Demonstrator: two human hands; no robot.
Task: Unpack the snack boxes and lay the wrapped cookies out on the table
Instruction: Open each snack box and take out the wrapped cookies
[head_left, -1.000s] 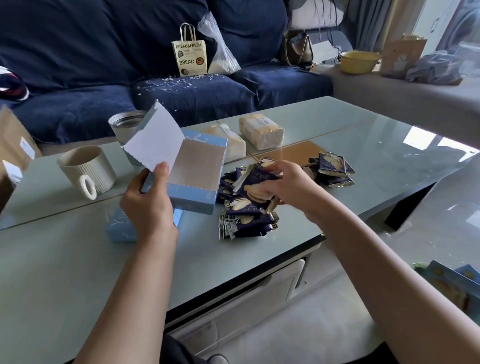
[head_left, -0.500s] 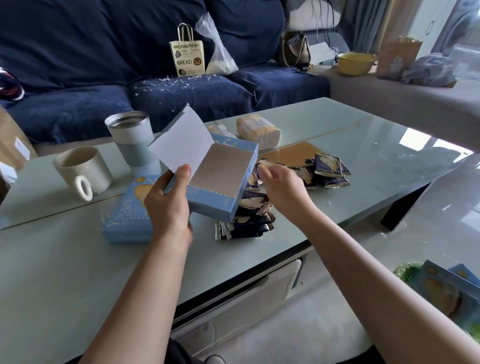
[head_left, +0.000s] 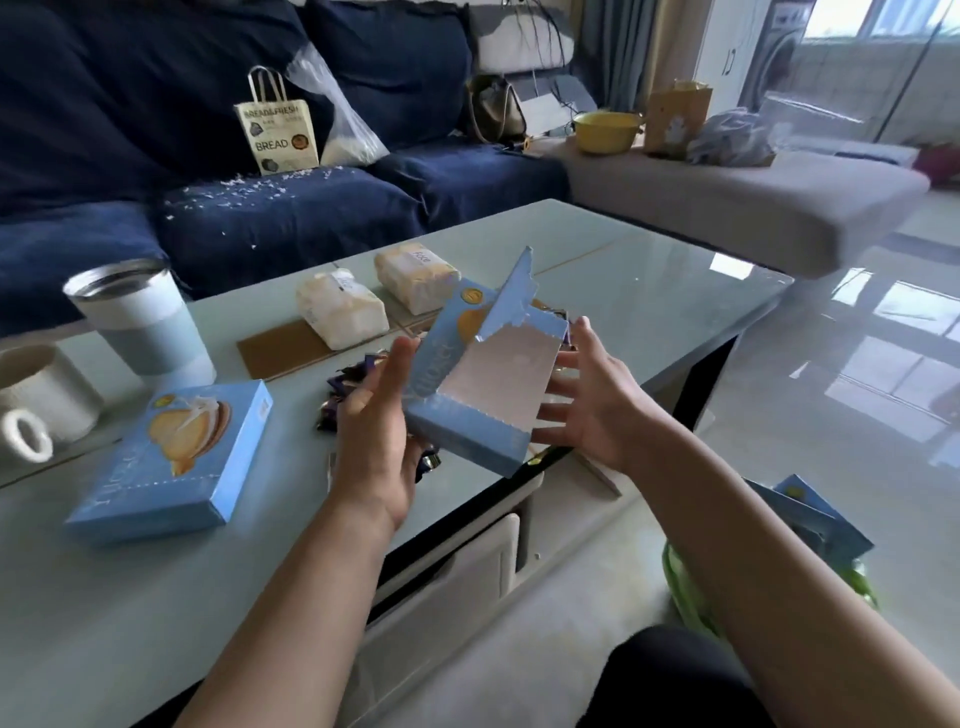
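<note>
Torn-open pale blue cardboard snack box (head_left: 480, 384) sits tilted above the glass table's (head_left: 649, 291) near edge, between both hands: left hand (head_left: 376, 415) and right hand (head_left: 587, 402) flat-fingered against its sides. Dark wrapped cookies (head_left: 345, 387) lie beyond.

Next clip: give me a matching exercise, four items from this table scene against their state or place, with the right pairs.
Things:
1. opened box
2. closed box
3. tumbler
4. mug

States or places:
A. lying flat on the table
B. upright behind the closed box
C. at the far left edge, handle toward the camera
D. tilted between left hand and right hand

Pairs: 1-D, 2-A, 3-B, 4-C
</note>
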